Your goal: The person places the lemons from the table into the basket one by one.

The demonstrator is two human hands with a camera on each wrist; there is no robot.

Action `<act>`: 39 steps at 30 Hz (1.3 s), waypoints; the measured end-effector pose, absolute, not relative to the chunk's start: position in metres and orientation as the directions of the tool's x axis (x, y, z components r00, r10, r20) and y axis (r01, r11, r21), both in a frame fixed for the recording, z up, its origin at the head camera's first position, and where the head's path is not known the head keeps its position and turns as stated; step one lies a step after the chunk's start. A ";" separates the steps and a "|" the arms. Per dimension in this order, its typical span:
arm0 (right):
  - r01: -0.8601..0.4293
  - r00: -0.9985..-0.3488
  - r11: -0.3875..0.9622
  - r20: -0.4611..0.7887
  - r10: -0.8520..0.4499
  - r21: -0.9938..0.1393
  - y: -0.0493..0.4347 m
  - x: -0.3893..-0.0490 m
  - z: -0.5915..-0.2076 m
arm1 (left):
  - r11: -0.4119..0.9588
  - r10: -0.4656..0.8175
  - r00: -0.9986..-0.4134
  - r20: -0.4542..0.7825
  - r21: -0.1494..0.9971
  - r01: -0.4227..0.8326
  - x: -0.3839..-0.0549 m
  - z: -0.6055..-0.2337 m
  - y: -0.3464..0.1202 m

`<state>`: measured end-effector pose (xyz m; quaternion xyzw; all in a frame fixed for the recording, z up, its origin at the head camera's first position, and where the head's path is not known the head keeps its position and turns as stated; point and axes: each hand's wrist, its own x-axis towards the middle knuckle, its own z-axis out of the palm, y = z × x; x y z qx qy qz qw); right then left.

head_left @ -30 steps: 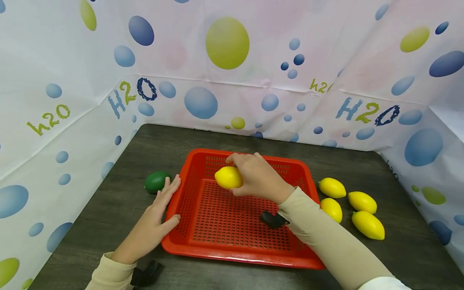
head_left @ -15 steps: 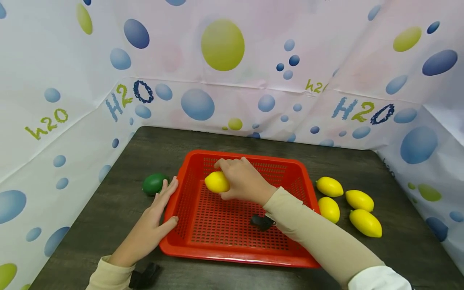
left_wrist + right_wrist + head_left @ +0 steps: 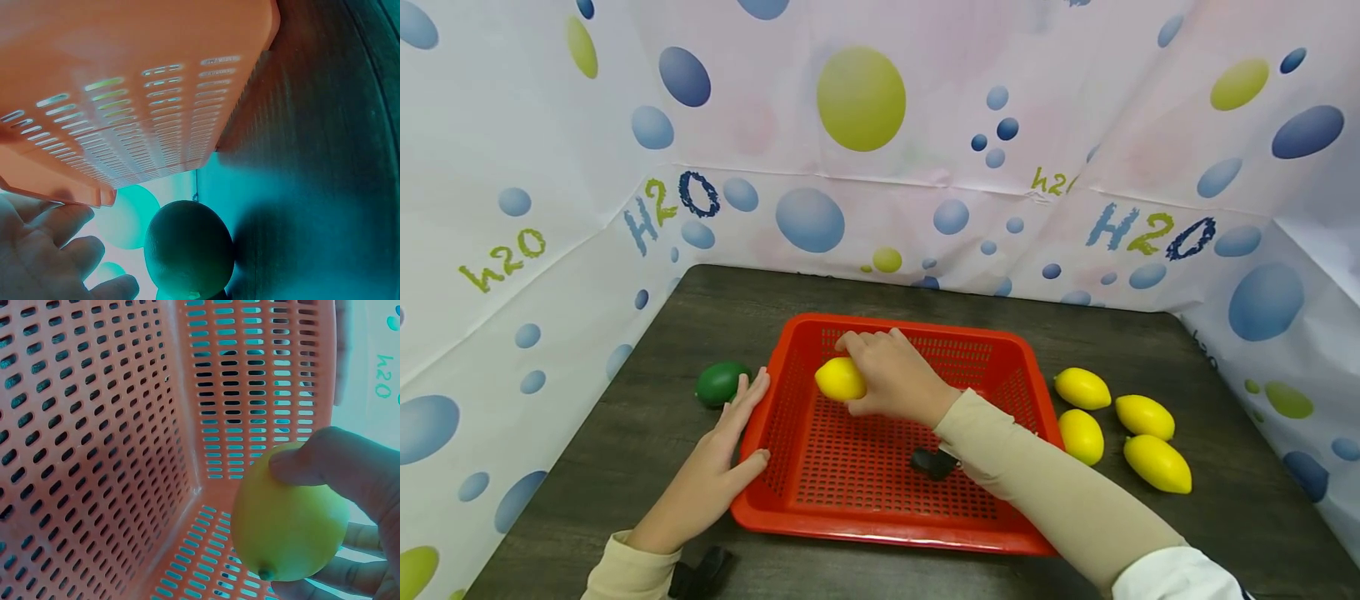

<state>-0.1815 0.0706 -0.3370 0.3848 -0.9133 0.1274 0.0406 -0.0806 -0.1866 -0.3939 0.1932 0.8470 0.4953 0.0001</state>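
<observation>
A yellow lemon [image 3: 840, 380] is gripped between the thumb and fingers of my right hand [image 3: 898, 377], above the far left part of a red plastic basket [image 3: 895, 537]. In the right wrist view the lemon [image 3: 290, 519] is close up, with the basket's slotted walls [image 3: 250, 375] behind it. My left hand [image 3: 711, 475] rests with extended fingers against the basket's left rim. Just beyond those fingertips a dark green fruit [image 3: 721, 383] lies on the table; the left wrist view has this green fruit [image 3: 187, 250] beside the basket's outer wall [image 3: 156, 106].
Several more lemons lie right of the basket, among them a front lemon [image 3: 1157, 463] and a back lemon [image 3: 1082, 388]. The dark wooden table [image 3: 925, 300] ends at a white patterned sheet [image 3: 880, 200] at the back and sides.
My right hand has carried the lemon leftward over the basket and slightly lower. The left hand stays at the left rim. The head view has shifted a little.
</observation>
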 end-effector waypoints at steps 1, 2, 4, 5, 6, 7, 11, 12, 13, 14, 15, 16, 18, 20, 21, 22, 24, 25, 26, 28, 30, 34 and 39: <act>-0.712 -0.702 0.673 0.169 -0.692 -0.200 0.070 -0.182 -0.338 | 0.434 0.328 -0.925 0.192 0.839 0.328 -0.081 -0.394 -0.186; -0.710 -0.704 0.675 0.167 -0.691 -0.201 0.070 -0.182 -0.338 | 0.433 0.328 -0.925 0.193 0.839 0.329 -0.081 -0.395 -0.186; -0.707 -0.707 0.679 0.167 -0.687 -0.200 0.069 -0.183 -0.340 | 0.431 0.330 -0.924 0.195 0.840 0.331 -0.081 -0.395 -0.186; -0.704 -0.710 0.680 0.169 -0.684 -0.202 0.068 -0.183 -0.341 | 0.430 0.330 -0.923 0.200 0.838 0.335 -0.081 -0.395 -0.186; -0.701 -0.712 0.682 0.169 -0.681 -0.207 0.068 -0.184 -0.342 | 0.428 0.331 -0.921 0.203 0.838 0.339 -0.081 -0.396 -0.186; -0.698 -0.716 0.683 0.170 -0.677 -0.214 0.067 -0.184 -0.343 | 0.426 0.332 -0.921 0.206 0.838 0.341 -0.082 -0.396 -0.187; -0.684 -0.728 0.687 0.173 -0.663 -0.244 0.065 -0.184 -0.346 | 0.421 0.337 -0.916 0.218 0.836 0.353 -0.082 -0.396 -0.187; -0.681 -0.731 0.690 0.175 -0.659 -0.247 0.065 -0.184 -0.346 | 0.421 0.336 -0.917 0.214 0.837 0.350 -0.082 -0.396 -0.187; -0.677 -0.735 0.693 0.178 -0.654 -0.250 0.064 -0.184 -0.347 | 0.423 0.335 -0.918 0.211 0.837 0.347 -0.082 -0.396 -0.186; -0.675 -0.737 0.695 0.180 -0.651 -0.248 0.064 -0.185 -0.347 | 0.423 0.334 -0.919 0.208 0.838 0.344 -0.082 -0.396 -0.186; -0.674 -0.738 0.698 0.183 -0.649 -0.243 0.063 -0.185 -0.348 | 0.425 0.334 -0.920 0.205 0.838 0.341 -0.083 -0.396 -0.186; -0.673 -0.739 0.700 0.185 -0.648 -0.238 0.063 -0.185 -0.349 | 0.427 0.333 -0.921 0.203 0.838 0.339 -0.083 -0.396 -0.186; -0.673 -0.739 0.704 0.187 -0.647 -0.228 0.061 -0.186 -0.351 | 0.434 0.332 -0.921 0.203 0.834 0.341 -0.084 -0.396 -0.186; -0.672 -0.741 0.709 0.188 -0.645 -0.214 0.060 -0.187 -0.353 | 0.439 0.337 -0.918 0.212 0.827 0.352 -0.085 -0.396 -0.186; -0.669 -0.743 0.714 0.190 -0.642 -0.207 0.060 -0.187 -0.355 | 0.442 0.339 -0.916 0.216 0.823 0.357 -0.086 -0.397 -0.186; -0.666 -0.746 0.718 0.191 -0.638 -0.204 0.059 -0.188 -0.355 | 0.445 0.340 -0.914 0.220 0.819 0.362 -0.086 -0.397 -0.186; -0.656 -0.754 0.726 0.190 -0.628 -0.207 0.058 -0.188 -0.357 | 0.447 0.343 -0.913 0.223 0.816 0.367 -0.086 -0.398 -0.187; -0.653 -0.758 0.728 0.188 -0.625 -0.208 0.058 -0.188 -0.358 | 0.446 0.343 -0.913 0.220 0.817 0.364 -0.086 -0.398 -0.187; -0.649 -0.761 0.731 0.184 -0.622 -0.210 0.058 -0.188 -0.358 | 0.446 0.342 -0.914 0.219 0.818 0.363 -0.085 -0.398 -0.187; -0.644 -0.765 0.735 0.177 -0.619 -0.214 0.057 -0.187 -0.359 | 0.443 0.342 -0.914 0.218 0.821 0.362 -0.085 -0.398 -0.187; -0.639 -0.769 0.739 0.166 -0.617 -0.213 0.057 -0.187 -0.361 | 0.440 0.343 -0.914 0.218 0.822 0.361 -0.084 -0.398 -0.187; -0.624 -0.782 0.752 0.154 -0.604 -0.215 0.057 -0.188 -0.365 | 0.428 0.345 -0.914 0.213 0.831 0.355 -0.083 -0.398 -0.187; -0.606 -0.795 0.766 0.122 -0.594 -0.215 0.056 -0.189 -0.370 | 0.416 0.343 -0.915 0.212 0.839 0.351 -0.081 -0.398 -0.186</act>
